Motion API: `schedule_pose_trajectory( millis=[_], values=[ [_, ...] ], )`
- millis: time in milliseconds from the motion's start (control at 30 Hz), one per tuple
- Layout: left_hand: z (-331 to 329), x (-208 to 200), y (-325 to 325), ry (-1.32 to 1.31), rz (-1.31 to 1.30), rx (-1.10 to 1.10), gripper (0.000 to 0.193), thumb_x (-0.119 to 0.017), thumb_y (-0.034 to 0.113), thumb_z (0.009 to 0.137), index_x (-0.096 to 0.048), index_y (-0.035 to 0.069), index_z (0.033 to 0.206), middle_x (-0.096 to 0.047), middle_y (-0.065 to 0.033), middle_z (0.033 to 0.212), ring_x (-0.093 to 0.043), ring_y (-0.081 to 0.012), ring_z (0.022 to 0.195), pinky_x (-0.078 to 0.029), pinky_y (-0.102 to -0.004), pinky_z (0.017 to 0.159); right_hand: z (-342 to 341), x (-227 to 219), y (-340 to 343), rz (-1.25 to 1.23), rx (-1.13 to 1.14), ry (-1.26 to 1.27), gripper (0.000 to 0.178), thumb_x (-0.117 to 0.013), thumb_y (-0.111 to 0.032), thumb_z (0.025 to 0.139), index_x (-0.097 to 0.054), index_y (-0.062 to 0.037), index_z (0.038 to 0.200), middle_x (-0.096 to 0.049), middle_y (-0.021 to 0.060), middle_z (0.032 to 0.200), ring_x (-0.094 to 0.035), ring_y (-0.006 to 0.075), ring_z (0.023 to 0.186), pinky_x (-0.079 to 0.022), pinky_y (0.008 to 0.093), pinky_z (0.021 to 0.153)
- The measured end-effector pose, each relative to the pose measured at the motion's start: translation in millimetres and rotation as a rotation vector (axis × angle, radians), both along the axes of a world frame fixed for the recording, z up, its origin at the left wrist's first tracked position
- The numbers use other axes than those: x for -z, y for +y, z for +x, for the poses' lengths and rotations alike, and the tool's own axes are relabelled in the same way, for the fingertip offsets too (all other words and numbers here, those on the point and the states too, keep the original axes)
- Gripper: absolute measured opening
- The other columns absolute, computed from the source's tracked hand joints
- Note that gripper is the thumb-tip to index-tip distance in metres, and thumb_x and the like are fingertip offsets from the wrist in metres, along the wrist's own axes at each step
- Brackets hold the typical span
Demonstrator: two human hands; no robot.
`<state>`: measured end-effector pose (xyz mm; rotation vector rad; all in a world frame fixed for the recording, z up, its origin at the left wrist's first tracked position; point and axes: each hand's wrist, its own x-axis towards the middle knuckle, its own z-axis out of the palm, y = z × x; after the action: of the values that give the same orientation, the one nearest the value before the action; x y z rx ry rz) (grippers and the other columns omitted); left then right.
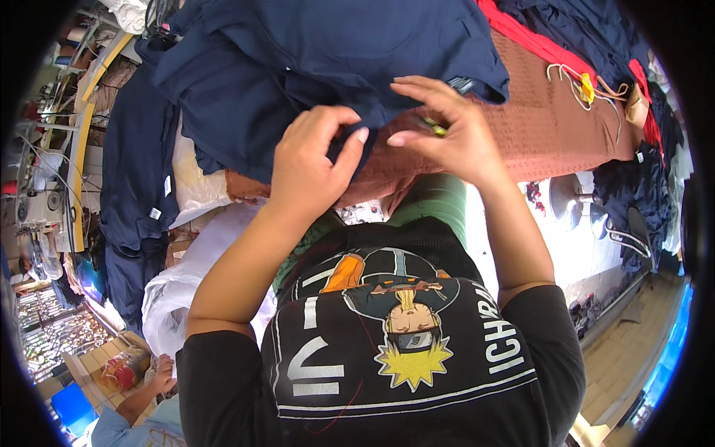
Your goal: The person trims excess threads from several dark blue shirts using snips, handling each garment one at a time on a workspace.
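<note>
1. A big dark blue cloth [328, 45] is spread at the top middle, on a table that is covered with a brown cloth [551, 104].
2. The near edge of the blue cloth is pinched by the left hand [316, 149], between the thumb and the bent fingers.
3. The right hand [454, 130] is held just beside that edge, with its thumb and pointing finger spread apart.
4. A small yellow and black thing [434, 127] is seen inside the curve of the right hand (whether it is gripped by the other fingers cannot be told).
5. A red strip [532, 41] is laid on the brown cloth, near a yellow bit [587, 89] with strings.
6. At the lower left, a white plastic bag [205, 249] and another person's hand [162, 376] are seen.
</note>
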<state>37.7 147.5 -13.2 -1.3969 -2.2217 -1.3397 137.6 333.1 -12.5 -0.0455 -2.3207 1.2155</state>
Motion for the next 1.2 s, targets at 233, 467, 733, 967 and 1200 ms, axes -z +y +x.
schedule_pose_trajectory(
  millis=[233, 467, 733, 967, 1200],
  values=[
    [-33, -44, 5, -0.689, 0.314, 0.162, 0.023, -0.051, 0.02, 0.1, -0.06, -0.001, 0.099, -0.055, 0.0048, 0.084, -0.046, -0.0015, 0.078, -0.041, -0.0194, 0.073, -28, -33, 42, -0.456, -0.17, -0.102, 0.019, -0.072, -0.02, 0.087, -0.068, -0.0031, 0.097, -0.063, -0.0052, 0.086, -0.055, 0.0034, 0.083, -0.046, 0.0217, 0.075],
    [-39, -48, 8, -1.064, 0.277, 0.369, 0.026, -0.051, 0.024, 0.101, -0.062, 0.001, 0.101, -0.062, 0.002, 0.094, -0.055, -0.0037, 0.089, -0.043, -0.0214, 0.084, -35, -54, 62, -0.541, -0.301, -0.116, 0.019, -0.068, -0.022, 0.092, -0.068, -0.0032, 0.092, -0.066, -0.0037, 0.085, -0.058, 0.0028, 0.079, -0.047, 0.0208, 0.075],
    [-45, -45, 9, -1.134, 0.16, 0.511, 0.027, -0.057, 0.022, 0.098, -0.065, -0.001, 0.108, -0.065, 0.0006, 0.099, -0.057, -0.0049, 0.091, -0.044, -0.0209, 0.086, -34, -53, 63, -0.579, -0.276, -0.161, 0.02, -0.067, -0.024, 0.092, -0.069, -0.0033, 0.091, -0.066, -0.0038, 0.083, -0.058, 0.0026, 0.077, -0.046, 0.0207, 0.074],
    [-31, -42, 7, -0.79, -0.032, 0.391, 0.034, -0.058, 0.024, 0.096, -0.061, -0.001, 0.119, -0.066, -0.0056, 0.104, -0.059, -0.013, 0.099, -0.047, -0.0282, 0.088, -30, -53, 70, -0.198, -0.158, -0.092, 0.018, -0.066, -0.021, 0.092, -0.065, -0.004, 0.099, -0.061, -0.0048, 0.086, -0.054, 0.0035, 0.082, -0.044, 0.0207, 0.075],
    [-5, -21, 4, -0.03, -0.21, 0.606, 0.041, -0.068, 0.017, 0.084, -0.061, 0.01, 0.125, -0.053, -0.0114, 0.132, -0.051, -0.0301, 0.121, -0.041, -0.0405, 0.101, -2, -76, 186, -0.371, 0.209, 0.191, 0.024, -0.056, -0.01, 0.095, -0.063, -0.005, 0.118, -0.041, -0.0097, 0.062, -0.03, 0.0005, 0.048, -0.021, 0.0178, 0.044]
  ],
)
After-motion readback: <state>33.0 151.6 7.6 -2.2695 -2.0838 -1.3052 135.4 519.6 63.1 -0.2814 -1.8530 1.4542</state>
